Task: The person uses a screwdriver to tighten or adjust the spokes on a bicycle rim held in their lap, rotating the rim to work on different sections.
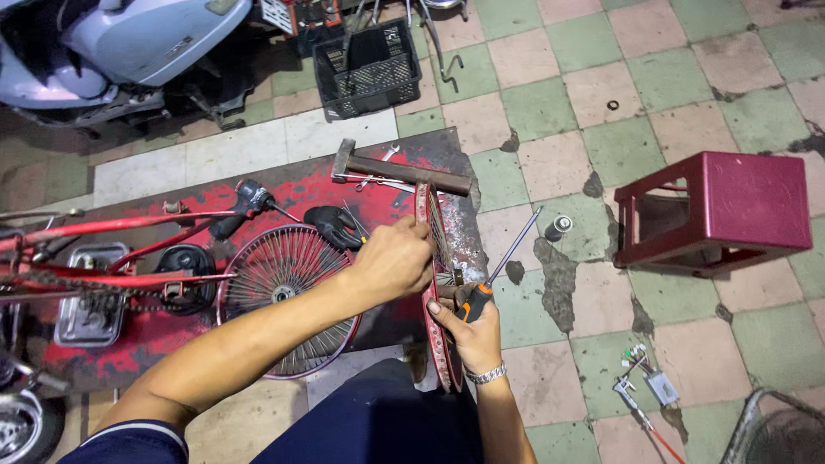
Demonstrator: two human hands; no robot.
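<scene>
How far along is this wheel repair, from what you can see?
Done: one spoked wheel lies complete on the red mat. In hand: the left hand grips the upright red rim, and the right hand steadies it while holding a screwdriver. Left: that rim seems unfinished; the hammer lies unused.

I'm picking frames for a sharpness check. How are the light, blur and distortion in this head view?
Head view: even, soft light with faint shadows; the left hand and right hand on the red wheel rim look sharp, as does the screwdriver; slight sheen on the scooter; wide-angle lens bends the floor tiles toward the edges; corners darker.
</scene>
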